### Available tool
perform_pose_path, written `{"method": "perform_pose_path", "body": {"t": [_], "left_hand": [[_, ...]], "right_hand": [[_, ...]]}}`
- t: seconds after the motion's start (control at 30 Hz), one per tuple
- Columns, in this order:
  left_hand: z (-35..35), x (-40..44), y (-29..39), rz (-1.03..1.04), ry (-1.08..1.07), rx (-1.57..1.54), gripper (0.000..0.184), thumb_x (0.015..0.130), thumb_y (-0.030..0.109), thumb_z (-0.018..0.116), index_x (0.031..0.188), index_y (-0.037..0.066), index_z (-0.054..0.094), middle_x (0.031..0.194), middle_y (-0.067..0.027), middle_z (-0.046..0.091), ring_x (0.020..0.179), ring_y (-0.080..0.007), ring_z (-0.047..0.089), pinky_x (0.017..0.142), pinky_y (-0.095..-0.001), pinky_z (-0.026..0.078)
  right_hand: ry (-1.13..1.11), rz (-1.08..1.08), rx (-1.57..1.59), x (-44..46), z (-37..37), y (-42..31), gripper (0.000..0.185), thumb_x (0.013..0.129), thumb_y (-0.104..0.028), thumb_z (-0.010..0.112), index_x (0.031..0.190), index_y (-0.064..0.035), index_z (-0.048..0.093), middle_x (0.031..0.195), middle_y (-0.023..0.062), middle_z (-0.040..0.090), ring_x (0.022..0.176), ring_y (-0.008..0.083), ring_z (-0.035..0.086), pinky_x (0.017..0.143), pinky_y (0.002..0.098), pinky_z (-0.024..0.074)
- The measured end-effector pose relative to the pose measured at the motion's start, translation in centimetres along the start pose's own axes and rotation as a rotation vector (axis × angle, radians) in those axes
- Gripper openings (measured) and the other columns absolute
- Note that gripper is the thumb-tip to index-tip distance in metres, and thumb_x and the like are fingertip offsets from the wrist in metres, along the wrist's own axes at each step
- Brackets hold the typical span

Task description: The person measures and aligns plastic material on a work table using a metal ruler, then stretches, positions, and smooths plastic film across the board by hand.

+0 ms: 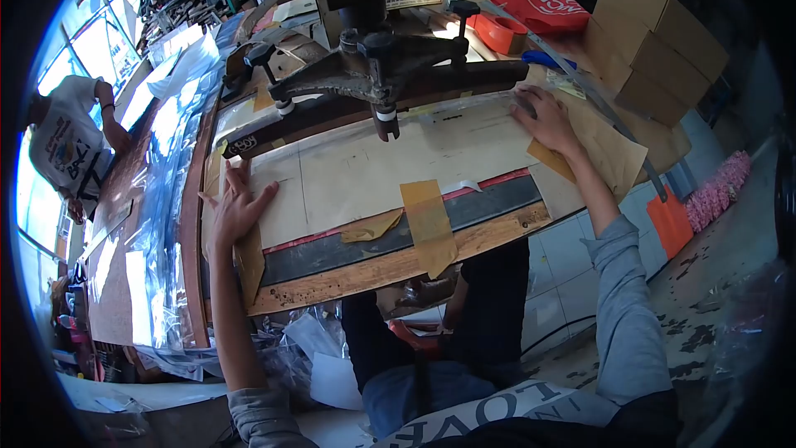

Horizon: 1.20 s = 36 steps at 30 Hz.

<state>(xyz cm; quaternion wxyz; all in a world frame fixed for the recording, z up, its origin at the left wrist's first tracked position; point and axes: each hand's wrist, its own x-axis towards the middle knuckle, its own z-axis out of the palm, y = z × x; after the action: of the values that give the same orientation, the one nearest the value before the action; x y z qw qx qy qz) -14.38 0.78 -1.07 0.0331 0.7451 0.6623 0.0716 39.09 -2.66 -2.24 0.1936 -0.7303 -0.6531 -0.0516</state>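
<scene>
A pale flat sheet (365, 170) covers the work board on the bench, under a black press head (381, 66) with a long dark bar. My left hand (239, 211) rests on the sheet's left end, fingers spread, beside a strip of brown tape (249, 265). At the right end my right hand (545, 120) lies with fingers stretched toward the bar; a small dark patch shows by its fingertips, too unclear to name. A wider piece of brown tape (429, 228) crosses the front edge, over a black strip (497, 197) and a wooden edge (489, 236).
At the left, another person (70, 141) stands by a table with clear plastic sheeting (157, 224). Cardboard boxes (655, 41), a red bag (543, 12) and an orange tape dispenser (497, 33) are at back right. A pink duster (720, 191) is lower right.
</scene>
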Motion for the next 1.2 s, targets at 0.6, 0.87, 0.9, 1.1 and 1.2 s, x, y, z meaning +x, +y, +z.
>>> {"method": "perform_pose_path", "body": {"t": [0.6, 0.87, 0.9, 1.1, 1.2], "left_hand": [[0.6, 2.7, -4.2, 0.105, 0.228, -0.181, 0.053, 0.091, 0.032, 0.06, 0.123, -0.001, 0.034, 0.128, -0.0167, 0.054, 0.125, -0.0287, 0.043, 0.103, -0.0362, 0.028], [0.8, 3.1, -5.0, 0.164, 0.237, -0.212, 0.059, 0.087, 0.037, 0.062, 0.115, -0.006, 0.032, 0.125, -0.0159, 0.054, 0.125, -0.0302, 0.043, 0.103, -0.0388, 0.026], [0.6, 3.0, -4.7, 0.153, 0.213, -0.235, 0.059, 0.087, 0.036, 0.063, 0.114, -0.005, 0.031, 0.127, -0.0166, 0.053, 0.125, -0.0306, 0.043, 0.103, -0.0391, 0.027], [0.3, 2.8, -4.4, 0.111, 0.195, -0.274, 0.064, 0.087, 0.037, 0.066, 0.119, -0.001, 0.026, 0.126, -0.0243, 0.054, 0.129, -0.0336, 0.04, 0.107, -0.0432, 0.025], [-0.6, 2.2, -3.9, 0.028, 0.137, -0.302, 0.066, 0.084, 0.039, 0.068, 0.115, -0.004, 0.028, 0.128, -0.0277, 0.048, 0.126, -0.0347, 0.045, 0.103, -0.0391, 0.032]], "right_hand": [[-0.077, 0.05, 0.355, 1.6, 0.3, 2.3, 0.047, 0.093, -0.038, 0.051, 0.124, -0.0021, 0.05, 0.129, 0.0125, 0.053, 0.122, 0.026, 0.051, 0.105, 0.0459, 0.0309], [-0.07, -0.061, 0.843, 2.7, 1.8, 6.6, 0.046, 0.094, -0.007, 0.049, 0.129, -0.0043, 0.02, 0.129, 0.0155, 0.056, 0.128, 0.0233, 0.046, 0.105, 0.0329, 0.0347], [-0.085, -0.037, 0.889, 2.3, 1.6, 6.4, 0.046, 0.093, -0.005, 0.048, 0.128, -0.0047, 0.02, 0.129, 0.0147, 0.056, 0.131, 0.0239, 0.042, 0.107, 0.0337, 0.033], [-0.081, 0.012, 0.581, 1.3, -0.2, 5.0, 0.049, 0.086, 0.003, 0.046, 0.127, -0.0061, 0.021, 0.136, 0.0111, 0.053, 0.142, 0.0279, 0.023, 0.113, 0.0367, 0.0206], [-0.09, 0.043, 0.591, 1.7, 0.3, 5.8, 0.049, 0.085, 0.002, 0.045, 0.127, -0.0056, 0.021, 0.137, 0.0105, 0.052, 0.143, 0.0283, 0.021, 0.113, 0.0368, 0.0184]]}}
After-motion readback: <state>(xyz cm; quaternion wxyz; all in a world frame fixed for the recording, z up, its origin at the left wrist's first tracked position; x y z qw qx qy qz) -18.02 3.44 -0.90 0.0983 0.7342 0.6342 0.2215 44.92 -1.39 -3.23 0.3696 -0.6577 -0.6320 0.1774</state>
